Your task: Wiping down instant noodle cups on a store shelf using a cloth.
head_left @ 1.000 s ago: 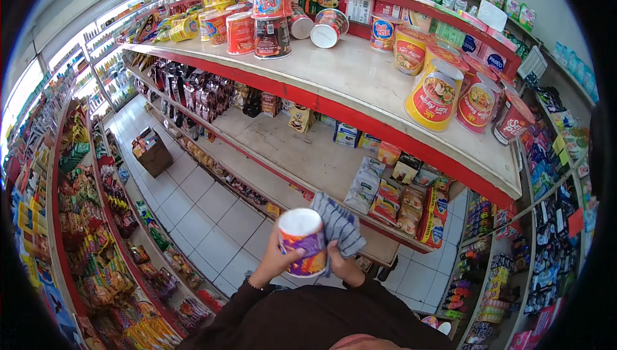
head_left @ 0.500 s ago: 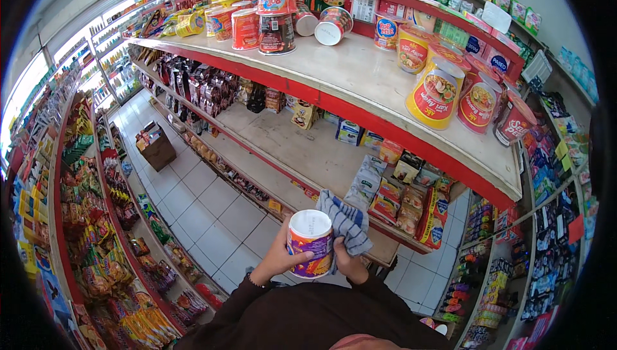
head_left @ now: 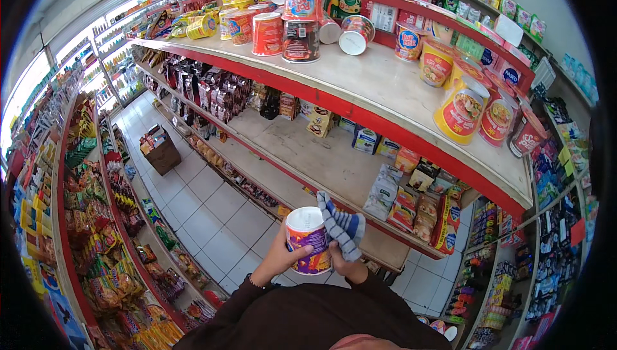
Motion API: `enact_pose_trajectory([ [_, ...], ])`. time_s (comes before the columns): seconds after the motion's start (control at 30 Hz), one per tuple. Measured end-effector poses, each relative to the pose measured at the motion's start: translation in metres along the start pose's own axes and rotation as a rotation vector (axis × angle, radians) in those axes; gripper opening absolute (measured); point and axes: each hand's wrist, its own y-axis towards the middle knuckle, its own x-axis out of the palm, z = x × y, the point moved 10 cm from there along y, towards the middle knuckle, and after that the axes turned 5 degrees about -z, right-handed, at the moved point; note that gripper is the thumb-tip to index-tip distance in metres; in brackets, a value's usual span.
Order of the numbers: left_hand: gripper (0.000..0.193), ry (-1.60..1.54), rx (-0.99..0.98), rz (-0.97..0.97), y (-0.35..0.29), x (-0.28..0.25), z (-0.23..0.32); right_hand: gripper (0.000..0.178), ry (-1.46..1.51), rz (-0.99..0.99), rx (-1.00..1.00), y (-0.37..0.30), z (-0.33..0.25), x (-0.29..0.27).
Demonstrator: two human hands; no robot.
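Note:
My left hand grips a purple and orange noodle cup with a white lid, held upright in front of my chest. My right hand holds a blue and white striped cloth pressed against the cup's right side. Both hands are below the front edge of the middle shelf. Dark sleeves cover both forearms.
The top shelf carries several noodle cups, with red cups stacked at the left, some lying on their sides, and yellow cups at the right. Snack packets lie on the lower shelves. A cardboard box stands on the tiled aisle floor.
The view has shifted a little to the left along the shelf. My right hand has bunched the cloth closer against the cup's side and rim. The cup stays in my left hand.

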Motion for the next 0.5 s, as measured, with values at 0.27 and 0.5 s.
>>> enact_pose_trajectory([
  [0.27, 0.074, 0.109, 0.274, 0.135, 0.011, -0.080, 0.030, 0.046, 0.411, 0.140, 0.213, 0.024, 0.022, 0.050],
  [0.5, 0.077, -0.174, 0.030, -0.094, 0.023, -0.090, 0.026, 0.052, 0.692, 0.080, 0.534, 0.002, 0.099, 0.104],
])
